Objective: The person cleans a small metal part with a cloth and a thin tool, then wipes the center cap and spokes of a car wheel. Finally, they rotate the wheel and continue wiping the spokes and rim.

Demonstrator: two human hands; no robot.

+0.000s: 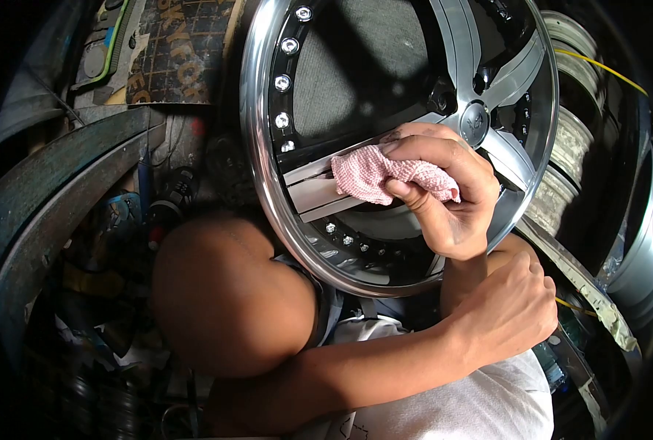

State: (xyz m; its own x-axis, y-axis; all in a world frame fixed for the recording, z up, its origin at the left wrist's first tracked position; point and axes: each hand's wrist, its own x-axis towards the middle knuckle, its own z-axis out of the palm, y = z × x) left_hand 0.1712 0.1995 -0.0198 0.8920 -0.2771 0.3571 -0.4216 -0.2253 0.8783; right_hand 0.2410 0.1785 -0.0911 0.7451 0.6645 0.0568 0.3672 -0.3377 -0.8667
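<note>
A pink textured cloth (370, 174) is bunched in my right hand (462, 176), pinched between thumb and fingers. It presses on a silver spoke (315, 194) of a car wheel rim (257, 158), which stands tilted in front of me. The rim has a polished lip, black inner parts, shiny bolts and a centre cap (475, 123). My left forearm crosses below the right one. My left hand (508, 304) is closed with its back towards me, by the right forearm. Its fingertips are curled out of sight, so what they hold, if anything, is hidden.
More dusty wheel rims (572, 139) are stacked at the right, with a yellow cord (602, 64) across them. Curved metal pieces (70, 169) lie at the left. A dark printed board (183, 51) sits at the upper left. My bare knee (231, 293) is beside the rim.
</note>
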